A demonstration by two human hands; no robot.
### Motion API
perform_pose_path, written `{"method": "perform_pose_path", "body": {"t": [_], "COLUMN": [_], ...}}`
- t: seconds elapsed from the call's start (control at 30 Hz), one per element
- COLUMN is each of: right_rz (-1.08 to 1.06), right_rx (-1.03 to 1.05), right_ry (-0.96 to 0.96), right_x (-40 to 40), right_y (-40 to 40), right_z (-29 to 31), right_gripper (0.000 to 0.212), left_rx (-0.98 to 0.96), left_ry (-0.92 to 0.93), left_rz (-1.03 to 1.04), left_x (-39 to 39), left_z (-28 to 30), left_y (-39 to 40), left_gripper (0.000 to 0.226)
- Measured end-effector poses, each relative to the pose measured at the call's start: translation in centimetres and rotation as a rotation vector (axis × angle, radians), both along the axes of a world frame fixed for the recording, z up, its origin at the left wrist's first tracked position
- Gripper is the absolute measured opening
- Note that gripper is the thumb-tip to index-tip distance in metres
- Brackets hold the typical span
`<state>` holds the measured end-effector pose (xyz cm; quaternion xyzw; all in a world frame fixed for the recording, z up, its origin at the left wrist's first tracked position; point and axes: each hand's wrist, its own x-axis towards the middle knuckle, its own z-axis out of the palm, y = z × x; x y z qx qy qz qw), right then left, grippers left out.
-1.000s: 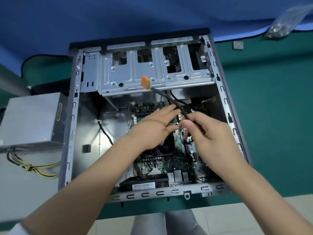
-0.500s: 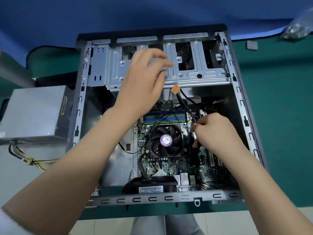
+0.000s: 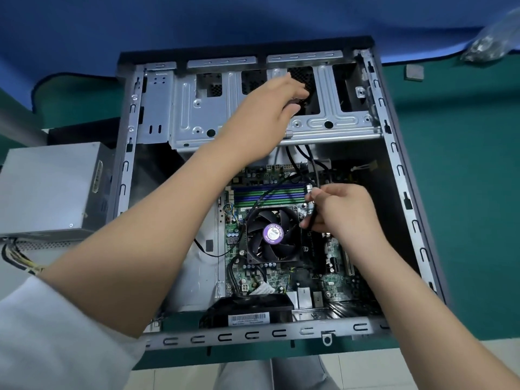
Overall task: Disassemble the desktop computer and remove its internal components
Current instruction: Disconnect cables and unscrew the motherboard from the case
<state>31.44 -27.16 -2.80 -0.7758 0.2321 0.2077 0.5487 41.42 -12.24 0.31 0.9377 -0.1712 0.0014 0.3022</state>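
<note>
Nearest me, the computer case (image 3: 267, 334) lies open on its side on the green mat (image 3: 464, 192). Inside it, my right hand (image 3: 342, 213) pinches a black cable (image 3: 312, 218) beside the CPU fan (image 3: 272, 234) on the motherboard (image 3: 332, 280). Farther in, my left hand (image 3: 270, 108) reaches over the drive cage (image 3: 332, 119); its fingers curl at a cutout, but I cannot tell whether they hold anything. I judge this as the cable-clearing step. Next I need to free the cable's far end through the cage without snagging. The power supply (image 3: 50, 190) sits outside, left.
</note>
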Motion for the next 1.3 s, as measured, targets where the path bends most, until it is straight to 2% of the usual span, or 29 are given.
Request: {"method": "perform_pose_path", "body": {"t": [0.23,0.4,0.57,0.73,0.83,0.97,1.07,1.2,1.3], "right_rz": [-0.021,-0.042,-0.034,-0.073,-0.095,-0.024,0.085,0.234,0.224], "right_rx": [0.018,0.057,0.068,0.124,0.151,-0.026,-0.236,-0.462,-0.519], "right_ry": [-0.049,-0.101,-0.110,-0.143,-0.245,-0.496,-0.621,-0.572,-0.547], "right_x": [0.8,0.5,0.5,0.3,0.2,-0.8,-0.9,-0.3,-0.1], "right_y": [0.5,0.5,0.5,0.4,0.3,-0.7,-1.4,-1.6,-1.7], "right_z": [0.4,0.5,0.9,1.1,1.3,1.7,1.7,1.0,0.8], "right_gripper": [0.027,0.026,0.026,0.019,0.011,0.015,0.019,0.033,0.035], "left_rx": [0.024,0.220,0.061,0.091,0.000,-0.198,-0.270,-0.356,-0.203], "left_ry": [0.081,0.116,0.253,0.062,0.001,-0.027,0.001,-0.099,-0.150], "left_rz": [-0.024,-0.068,-0.023,-0.038,0.044,0.314,0.402,0.509,0.506], "left_x": [0.4,2.3,3.2,2.2,1.9,2.5,1.7,0.9,0.5], "left_z": [0.6,2.0,2.9,2.2,1.8,2.2,1.7,1.6,1.3], "left_y": [-0.2,-0.7,-0.7,-0.6,-0.6,1.4,2.4,3.3,4.1], "left_gripper": [0.035,0.030,0.022,0.020,0.015,0.016,0.015,0.013,0.014]}}
